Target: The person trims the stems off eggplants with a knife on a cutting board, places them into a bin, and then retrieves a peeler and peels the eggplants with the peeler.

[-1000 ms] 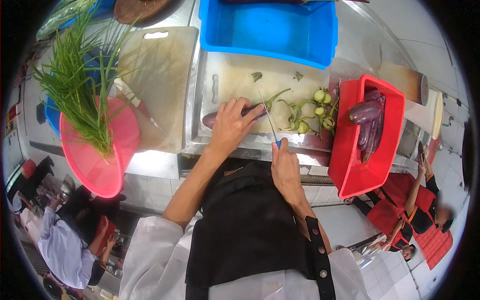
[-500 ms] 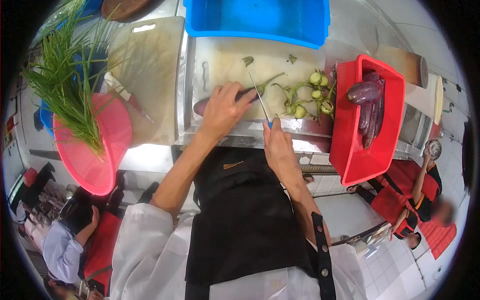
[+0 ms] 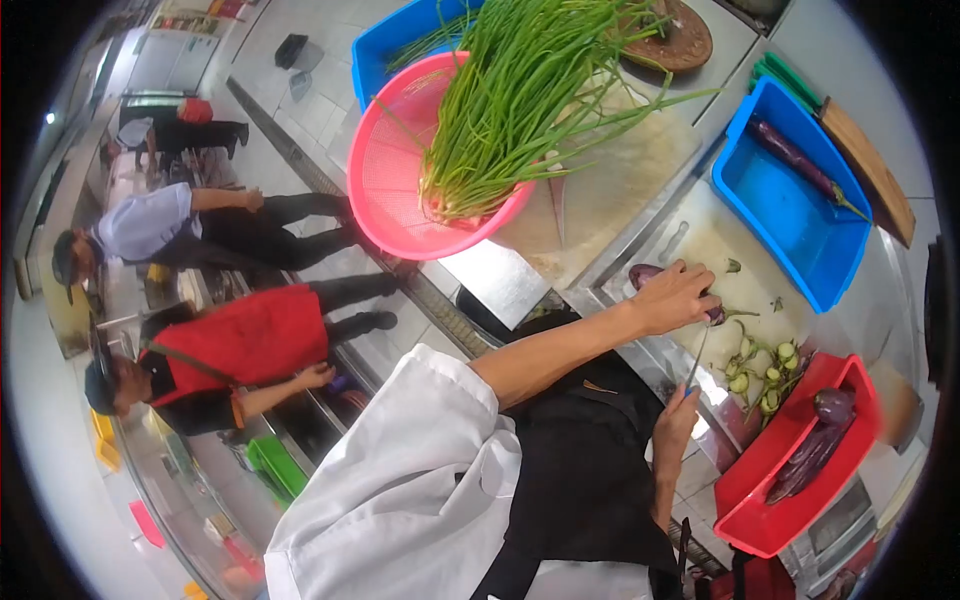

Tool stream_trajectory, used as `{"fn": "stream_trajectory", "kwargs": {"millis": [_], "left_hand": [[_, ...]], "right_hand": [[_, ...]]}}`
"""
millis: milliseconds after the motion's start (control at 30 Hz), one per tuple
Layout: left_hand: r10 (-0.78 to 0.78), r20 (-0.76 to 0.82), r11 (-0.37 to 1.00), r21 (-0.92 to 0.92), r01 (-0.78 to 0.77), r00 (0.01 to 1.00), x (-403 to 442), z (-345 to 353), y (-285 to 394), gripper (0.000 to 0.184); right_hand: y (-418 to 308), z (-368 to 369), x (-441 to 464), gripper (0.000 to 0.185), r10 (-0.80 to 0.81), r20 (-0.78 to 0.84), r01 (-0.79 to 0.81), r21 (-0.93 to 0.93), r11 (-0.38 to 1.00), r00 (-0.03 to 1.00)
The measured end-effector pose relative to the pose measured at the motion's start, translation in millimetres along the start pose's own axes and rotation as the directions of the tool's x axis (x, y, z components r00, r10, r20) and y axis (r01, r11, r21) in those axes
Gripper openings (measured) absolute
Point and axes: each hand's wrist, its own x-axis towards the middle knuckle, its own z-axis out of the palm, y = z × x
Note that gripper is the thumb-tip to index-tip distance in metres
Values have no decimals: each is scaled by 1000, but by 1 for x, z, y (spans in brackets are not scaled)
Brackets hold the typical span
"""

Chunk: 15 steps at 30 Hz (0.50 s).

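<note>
My left hand (image 3: 676, 298) holds down a purple eggplant (image 3: 643, 275) on a pale cutting board (image 3: 690, 232); the hand covers its middle. A green stem shows at its right end, and I cannot tell whether it is cut through. In my right hand (image 3: 677, 422) is a knife (image 3: 700, 357) with a blue handle, fingers closed around it. Its blade reaches up to the stem end, close to my left fingers. Green eggplant tops (image 3: 772, 372) lie in a pile at the board's right, and two small green scraps lie farther back.
A red bin (image 3: 738, 500) on the right holds several eggplants. Behind the board, a blue bin (image 3: 805, 240) holds one eggplant (image 3: 800, 160). To the left are a pink colander (image 3: 390, 185) of green onions (image 3: 530, 110) and another cutting board (image 3: 625, 190). People stand farther left.
My view has swung to the left, bringing the colander and people there into fuller sight. My left hand stays on the eggplant, and my right hand keeps the knife at its stem end.
</note>
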Motion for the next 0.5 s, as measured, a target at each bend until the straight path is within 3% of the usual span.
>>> {"fn": "stream_trajectory", "kwargs": {"millis": [33, 100, 133, 200, 233, 300, 333, 367, 400, 467, 500], "left_hand": [[-118, 24, 991, -61, 119, 993, 5, 1, 0, 29], [-150, -48, 988, -32, 149, 987, 18, -9, -5, 29], [-192, -110, 981, -20, 191, 975, 21, -6, -4, 29], [-216, -79, 975, -75, 210, 973, 15, -3, -4, 28], [-211, -54, 973, -105, 204, 976, 17, -4, -8, 27], [-202, -27, 979, -32, 201, 979, 12, -3, -10, 27], [-205, 4, 975, -91, 204, 979, 15, -11, -8, 22], [-264, -69, 939, -248, 240, 962, 15, -5, -8, 19], [-320, -78, 894, -354, 274, 944, 23, -19, 6, 21], [-418, -83, 804, -498, 326, 905, 43, -33, 39, 27], [-369, -67, 804, -524, 282, 927, 63, -37, 66, 27]], "right_hand": [[12, -2, -14, 39, -14, -5, 14, -17, 1000, 1000], [26, 7, -33, 34, 131, 16, -130, -39, 991, 991], [29, 8, -33, 34, 130, 8, -129, -45, 991, 992], [36, -3, -41, 31, 112, 63, -116, 65, 991, 992], [29, -13, -38, 32, 203, 155, -213, 53, 976, 967], [33, -17, -45, 42, 80, 58, -83, 48, 995, 995], [39, -16, -55, 49, 71, -25, -71, 3, 997, 997], [23, -34, -62, 54, 153, 62, -155, 37, 987, 986], [45, -25, -67, 49, 67, 4, -67, 152, 986, 998], [21, -55, -80, 42, 131, -26, -111, 387, 915, 991], [22, -61, -85, 42, 170, -78, -127, 391, 912, 982]]}}
